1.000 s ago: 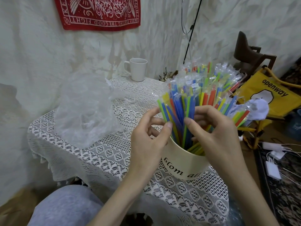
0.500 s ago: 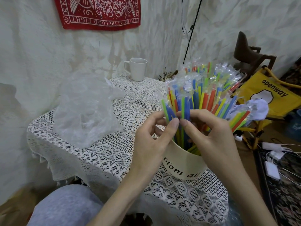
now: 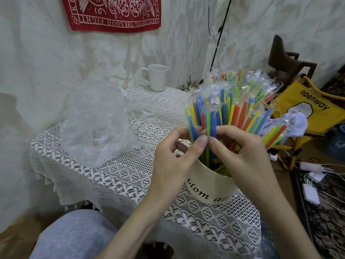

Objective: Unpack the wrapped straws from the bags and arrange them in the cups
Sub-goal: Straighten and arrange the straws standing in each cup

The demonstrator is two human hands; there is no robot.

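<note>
- Both hands meet at the near side of the straw bundle: the left hand (image 3: 175,156) and the right hand (image 3: 240,152) have their fingertips pressed together around a few wrapped straws (image 3: 233,107), pinching a blue and a green one just above the rim.
- Most of the unpacking looks done. A dense fan of wrapped straws in blue, green, yellow and orange already stands in the cream cup (image 3: 211,187), leaning outward toward the right.
- One clear plastic bag (image 3: 97,124) lies crumpled on the lace-covered desk (image 3: 130,174) to the left, well apart from the cup; it appears empty (its folds hide the inside, so I cannot be sure).
- At the far edge of the desk stands a white mug (image 3: 157,77), with no straws showing above its rim.
- My judgement: what is left is tidying this bundle and, since the task speaks of cups, likely moving a share into the mug.
- Whether more full bags wait out of view cannot be told.
</note>
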